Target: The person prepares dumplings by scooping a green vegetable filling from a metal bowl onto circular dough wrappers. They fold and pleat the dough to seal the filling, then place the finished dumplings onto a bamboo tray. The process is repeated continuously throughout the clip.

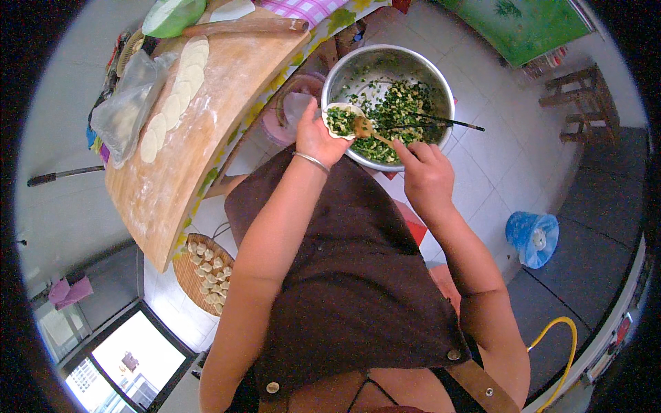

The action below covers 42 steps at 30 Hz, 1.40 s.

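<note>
My left hand (pixel 321 135) holds a round dough wrapper (pixel 331 107) heaped with chopped green filling, over the near left rim of a large steel bowl (pixel 388 50). In my right hand (pixel 427 173) is the handle of a small spoon (pixel 363 127), its bowl resting at the filling on the wrapper. More chopped green and pale yellow filling (pixel 408 103) lies in the steel bowl. A pair of dark chopsticks (pixel 454 122) leans across the bowl's right rim. On the floured wooden board (pixel 227 82) to the left, several flat dough wrappers (pixel 172 109) overlap in a row.
A rolling pin (pixel 248 27) and a green-rimmed bowl (pixel 178 15) lie at the board's far end, a clear plastic bag (pixel 126 111) along its left edge. Below stands a round woven tray (pixel 193 276) with several dumplings. A blue bin (pixel 532 237) and wooden stools (pixel 583 103) stand to the right.
</note>
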{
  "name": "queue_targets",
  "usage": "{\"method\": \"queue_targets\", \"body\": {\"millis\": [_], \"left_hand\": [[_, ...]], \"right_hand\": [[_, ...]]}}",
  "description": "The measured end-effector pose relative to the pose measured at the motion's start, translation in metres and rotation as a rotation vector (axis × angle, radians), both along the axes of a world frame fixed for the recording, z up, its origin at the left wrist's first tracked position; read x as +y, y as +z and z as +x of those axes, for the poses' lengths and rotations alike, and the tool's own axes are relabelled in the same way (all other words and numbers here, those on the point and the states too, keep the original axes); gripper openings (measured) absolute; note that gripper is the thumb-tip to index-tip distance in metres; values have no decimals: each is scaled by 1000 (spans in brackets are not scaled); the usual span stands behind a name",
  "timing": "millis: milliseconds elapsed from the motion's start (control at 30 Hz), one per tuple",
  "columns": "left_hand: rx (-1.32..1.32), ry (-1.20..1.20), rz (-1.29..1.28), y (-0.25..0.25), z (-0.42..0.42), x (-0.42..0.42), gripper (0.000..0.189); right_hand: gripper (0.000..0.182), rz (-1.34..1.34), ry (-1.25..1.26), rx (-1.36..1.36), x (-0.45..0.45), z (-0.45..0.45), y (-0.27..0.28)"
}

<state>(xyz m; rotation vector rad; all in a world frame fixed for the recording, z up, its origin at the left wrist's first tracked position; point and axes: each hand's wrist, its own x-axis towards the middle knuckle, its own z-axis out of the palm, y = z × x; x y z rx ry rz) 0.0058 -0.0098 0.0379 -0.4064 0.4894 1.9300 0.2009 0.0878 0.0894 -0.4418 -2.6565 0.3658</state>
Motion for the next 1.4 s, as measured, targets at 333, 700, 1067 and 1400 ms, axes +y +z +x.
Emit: {"method": "queue_targets", "body": {"millis": [333, 700, 1067, 1400], "left_hand": [[-17, -3, -41, -7, -6, -3, 60], [81, -66, -103, -14, 4, -1, 61], [161, -170, -90, -27, 4, 0, 80], [28, -148, -53, -29, 2, -6, 67]], "right_hand": [[26, -466, -169, 52, 6, 9, -22], [24, -1262, -236, -208, -2, -16, -9], [24, -1185, -208, -239, 5, -25, -7], [25, -1355, -261, -295, 5, -15, -18]]}}
